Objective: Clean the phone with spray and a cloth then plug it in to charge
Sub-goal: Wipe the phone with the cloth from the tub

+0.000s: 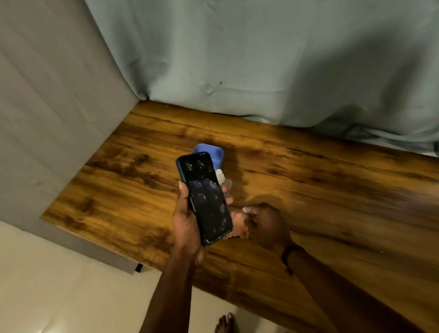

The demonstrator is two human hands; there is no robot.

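Head view looks down on a wooden tabletop (327,179). The left hand (186,227) has its fingers (228,200) wrapped round a dark phone (206,199), held screen up above the wood. Behind the phone sit a blue cloth (211,153) and a small clear spray bottle (223,180), both partly hidden. The right hand (267,224) hovers just beside the phone's lower end, too blurred to tell how its fingers lie.
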